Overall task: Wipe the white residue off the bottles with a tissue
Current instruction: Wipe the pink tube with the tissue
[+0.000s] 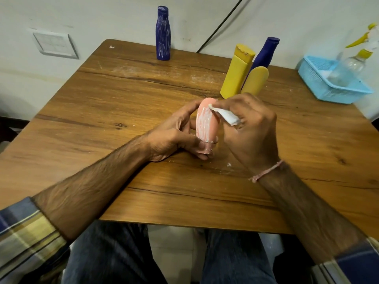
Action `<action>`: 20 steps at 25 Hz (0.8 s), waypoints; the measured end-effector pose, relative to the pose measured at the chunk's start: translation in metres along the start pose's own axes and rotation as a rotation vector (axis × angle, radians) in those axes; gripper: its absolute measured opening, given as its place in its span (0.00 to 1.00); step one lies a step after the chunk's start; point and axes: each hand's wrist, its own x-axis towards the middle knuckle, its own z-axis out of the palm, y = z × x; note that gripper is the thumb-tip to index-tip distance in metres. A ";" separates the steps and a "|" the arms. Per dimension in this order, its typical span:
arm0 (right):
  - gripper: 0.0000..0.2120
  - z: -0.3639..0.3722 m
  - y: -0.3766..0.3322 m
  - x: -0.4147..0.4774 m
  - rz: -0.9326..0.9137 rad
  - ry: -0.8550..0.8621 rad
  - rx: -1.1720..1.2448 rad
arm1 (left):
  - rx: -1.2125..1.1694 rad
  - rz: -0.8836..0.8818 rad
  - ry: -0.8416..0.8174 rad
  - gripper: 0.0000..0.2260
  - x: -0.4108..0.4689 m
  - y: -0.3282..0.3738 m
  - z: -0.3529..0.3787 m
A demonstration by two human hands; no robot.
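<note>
Near edge: plaid sleeves (24, 232) at both corners, forearms reaching out over the wooden bench (92, 124).

Left hand (174, 136): curled round the pink bottle (206, 124). The thumb is on the low capped end and the fingers wrap up behind the rounded top, so it's basically the clamp here.

Pink bottle: mid-bench, right between the two hands. Its long axis is close to upright, leaning a bit away from the person, with the capped end down just above the bench. The face toward the camera is streaked white pretty much top to bottom.

Right hand (250, 132): fingers pinched on a folded tissue (225, 115), with the tissue's tip pressed on the upper right of the streaked face.

The bit that matters: the tissue sits at the top of the bottle, so the wipe probably wants to run down the long axis toward the cap. The right hand does the work from the right side while the left keeps the bottle from twisting.

Progress: looks early on this one, lots of white left.

Further back: two yellow bottles (236, 72) and a dark blue bottle (264, 52) huddled together just beyond the right hand, looking fairly clean.

Far edge: another blue bottle (163, 33) standing alone, scribbled with white, likely next.

Far right: a light blue basket (320, 83) holding a clear spray bottle (348, 68).
</note>
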 end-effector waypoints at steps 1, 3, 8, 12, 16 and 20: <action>0.09 0.002 -0.001 -0.002 -0.006 -0.008 0.004 | -0.002 0.000 0.002 0.42 0.000 0.000 0.000; 0.10 0.002 -0.003 -0.016 -0.022 -0.034 0.009 | -0.017 0.002 0.010 0.42 -0.001 -0.001 -0.001; 0.11 -0.008 -0.013 -0.059 -0.045 -0.104 0.051 | -0.039 0.015 0.047 0.44 0.001 -0.005 -0.004; 0.09 -0.012 -0.004 -0.047 0.002 -0.017 0.019 | -0.044 0.007 0.008 0.43 0.001 -0.004 -0.002; 0.09 -0.005 -0.012 -0.045 0.042 -0.003 0.039 | -0.087 0.016 -0.013 0.43 0.001 -0.004 -0.004; 0.11 -0.009 -0.016 -0.063 -0.059 -0.065 0.085 | -0.089 0.047 -0.009 0.42 0.000 -0.006 -0.006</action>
